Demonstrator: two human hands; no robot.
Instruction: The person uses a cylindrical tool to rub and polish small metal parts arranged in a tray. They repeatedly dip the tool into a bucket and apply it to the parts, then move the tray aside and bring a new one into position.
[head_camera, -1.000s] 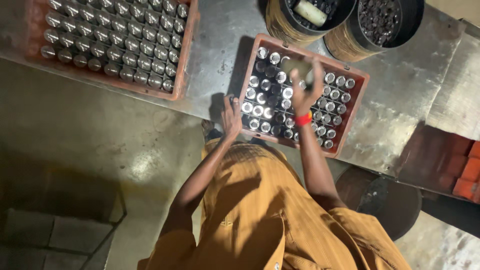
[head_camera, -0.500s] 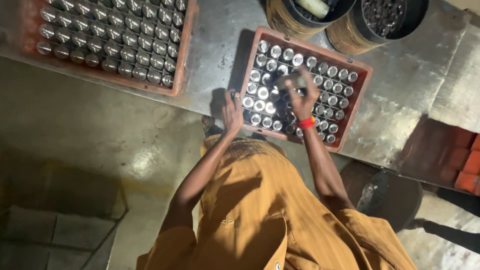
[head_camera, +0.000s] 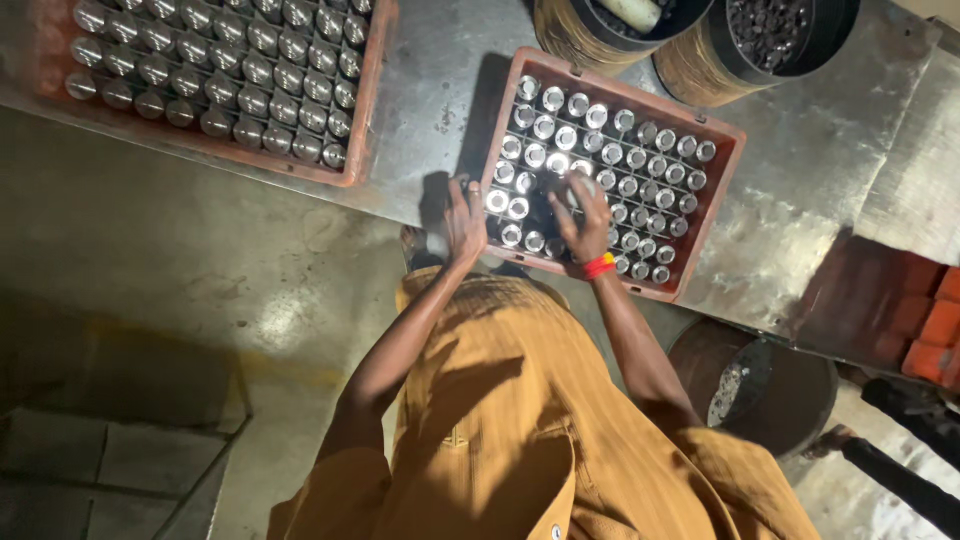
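Observation:
A red crate sits on the metal table and holds several silver-capped bottles in a grid. My right hand, with a red band at the wrist, reaches into the crate's near side, its fingers closed around a bottle top. A few cells beside that hand look dark and empty. My left hand rests on the crate's near left corner with its fingers over the rim. Both arms come out of an orange garment below.
A second red crate full of capped bottles lies at the upper left. Two round bins stand behind the crate. A dark barrel and stacked red crates are at the lower right, beside another person's dark sleeve.
My right hand came down from above the crate's middle to its near rows and closed on a bottle. My left hand stayed at the crate's corner.

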